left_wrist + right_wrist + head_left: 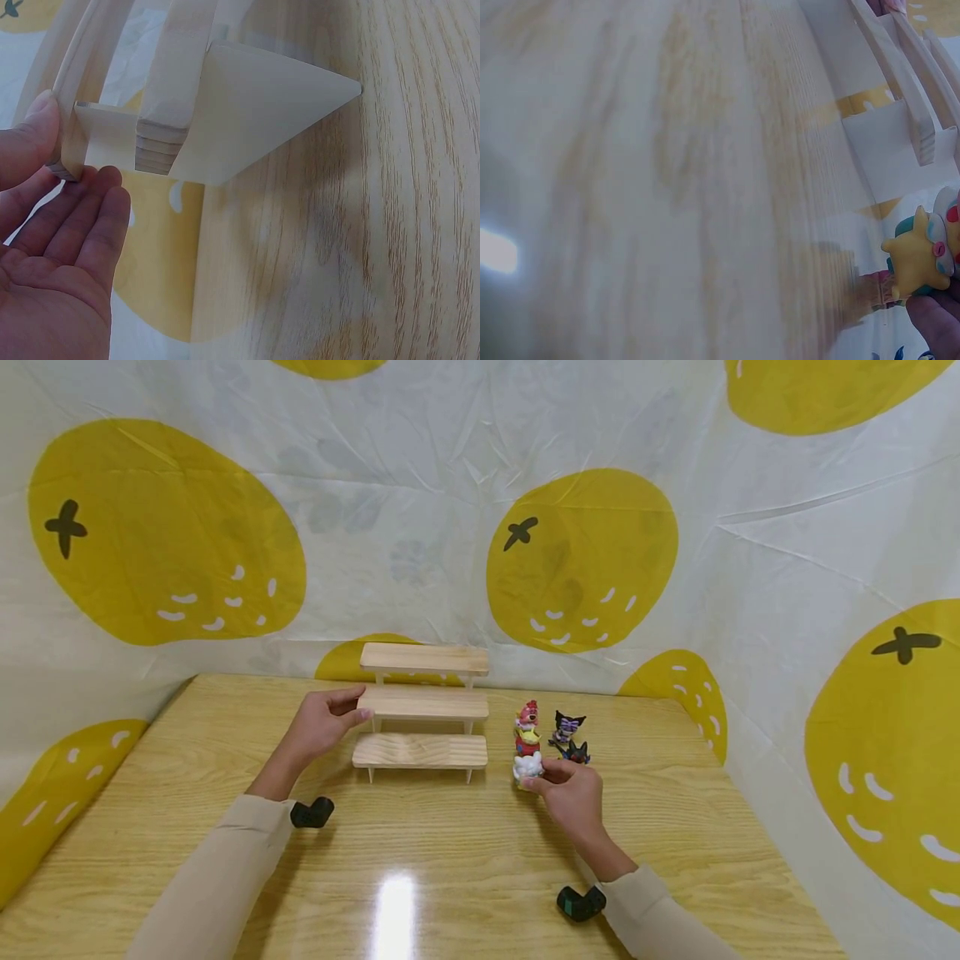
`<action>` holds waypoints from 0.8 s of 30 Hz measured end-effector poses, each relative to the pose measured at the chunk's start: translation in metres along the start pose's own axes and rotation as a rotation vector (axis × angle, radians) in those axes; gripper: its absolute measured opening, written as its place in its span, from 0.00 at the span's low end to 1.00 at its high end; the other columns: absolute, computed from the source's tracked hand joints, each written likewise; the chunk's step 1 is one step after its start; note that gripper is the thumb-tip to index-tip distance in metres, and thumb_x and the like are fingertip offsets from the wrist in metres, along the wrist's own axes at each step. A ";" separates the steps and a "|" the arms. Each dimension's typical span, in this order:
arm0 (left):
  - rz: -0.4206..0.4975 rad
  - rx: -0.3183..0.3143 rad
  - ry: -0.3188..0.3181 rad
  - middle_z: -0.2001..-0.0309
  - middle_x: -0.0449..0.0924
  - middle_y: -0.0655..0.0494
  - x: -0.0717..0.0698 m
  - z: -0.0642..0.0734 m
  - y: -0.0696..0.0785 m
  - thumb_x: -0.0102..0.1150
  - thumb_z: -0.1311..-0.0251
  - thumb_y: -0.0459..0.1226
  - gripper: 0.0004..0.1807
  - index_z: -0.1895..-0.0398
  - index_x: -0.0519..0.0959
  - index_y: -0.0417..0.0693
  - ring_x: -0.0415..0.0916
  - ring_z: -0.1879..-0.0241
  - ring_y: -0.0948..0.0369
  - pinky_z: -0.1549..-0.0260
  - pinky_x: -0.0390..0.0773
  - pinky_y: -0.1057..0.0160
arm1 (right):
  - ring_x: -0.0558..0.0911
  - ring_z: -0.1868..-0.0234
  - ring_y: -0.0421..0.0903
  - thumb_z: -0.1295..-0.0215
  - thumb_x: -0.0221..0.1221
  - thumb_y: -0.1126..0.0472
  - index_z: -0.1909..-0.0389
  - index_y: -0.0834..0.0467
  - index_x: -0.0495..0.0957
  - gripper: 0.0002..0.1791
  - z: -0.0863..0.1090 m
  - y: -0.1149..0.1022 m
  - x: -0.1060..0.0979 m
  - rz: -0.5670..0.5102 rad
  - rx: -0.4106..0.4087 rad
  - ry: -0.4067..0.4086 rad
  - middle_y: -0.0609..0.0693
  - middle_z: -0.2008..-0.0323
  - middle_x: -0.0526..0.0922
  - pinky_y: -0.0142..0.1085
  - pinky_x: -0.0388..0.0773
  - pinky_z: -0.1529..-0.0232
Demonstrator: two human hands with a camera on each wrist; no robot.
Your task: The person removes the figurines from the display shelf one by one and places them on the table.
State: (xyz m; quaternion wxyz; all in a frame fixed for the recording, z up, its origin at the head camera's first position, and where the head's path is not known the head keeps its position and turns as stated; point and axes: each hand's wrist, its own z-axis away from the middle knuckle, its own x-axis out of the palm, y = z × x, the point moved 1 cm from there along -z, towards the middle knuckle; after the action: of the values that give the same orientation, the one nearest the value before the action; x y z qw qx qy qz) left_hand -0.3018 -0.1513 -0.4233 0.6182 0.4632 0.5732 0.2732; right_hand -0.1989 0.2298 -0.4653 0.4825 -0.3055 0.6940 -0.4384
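A three-tier wooden display stand (420, 750) stands at the middle of the table, its boards on pale triangular side supports (277, 97). My left hand (318, 724) pinches the left end of the middle board (422, 702), thumb on one face and fingers at the other. To the right of the stand, my right hand (576, 795) grips a small figurine with a white head (528, 765); its yellow body (916, 259) shows in the right wrist view. Just behind it are a red-and-yellow figurine (528, 742) and a pink-headed one (528, 716).
Two dark figurines, one with a purple bow (568, 725) and a black-eared one (576, 752), stand right of the others. A white cloth (420, 552) with big yellow fruit shapes hangs behind the wooden table (465, 868). Black devices (312, 812) sit at both wrists.
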 end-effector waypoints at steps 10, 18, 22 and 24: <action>-0.007 0.005 0.001 0.22 0.65 0.42 0.000 -0.001 -0.001 0.60 0.24 0.42 0.32 0.22 0.66 0.44 0.69 0.26 0.43 0.32 0.76 0.41 | 0.91 0.55 0.57 0.45 0.76 0.70 0.53 0.71 0.88 0.18 0.001 0.001 0.000 0.007 -0.010 0.015 0.68 0.54 0.89 0.26 0.86 0.62; -0.007 0.004 -0.001 0.22 0.65 0.41 -0.001 -0.001 0.000 0.59 0.24 0.42 0.32 0.22 0.66 0.43 0.69 0.26 0.43 0.32 0.76 0.41 | 0.91 0.54 0.58 0.45 0.76 0.70 0.54 0.71 0.88 0.17 0.000 0.004 0.000 0.008 -0.025 0.008 0.68 0.55 0.89 0.28 0.88 0.61; -0.009 -0.002 -0.006 0.22 0.65 0.42 -0.001 -0.001 0.001 0.59 0.24 0.42 0.32 0.21 0.65 0.43 0.69 0.26 0.43 0.31 0.75 0.41 | 0.91 0.54 0.58 0.45 0.76 0.69 0.54 0.70 0.88 0.17 0.000 0.004 0.000 0.011 -0.018 0.010 0.68 0.56 0.90 0.29 0.88 0.61; -0.011 -0.003 -0.007 0.22 0.65 0.42 -0.001 -0.001 0.000 0.59 0.24 0.42 0.32 0.21 0.65 0.43 0.69 0.26 0.43 0.31 0.75 0.41 | 0.91 0.54 0.57 0.44 0.76 0.69 0.54 0.70 0.88 0.17 0.000 0.004 0.000 0.012 -0.012 0.009 0.68 0.55 0.90 0.29 0.88 0.61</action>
State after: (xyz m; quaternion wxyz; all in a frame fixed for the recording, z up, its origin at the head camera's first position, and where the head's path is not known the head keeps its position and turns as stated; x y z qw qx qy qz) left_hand -0.3029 -0.1519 -0.4222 0.6223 0.4602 0.5731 0.2692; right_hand -0.1990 0.2319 -0.4692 0.4801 -0.3020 0.7008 -0.4327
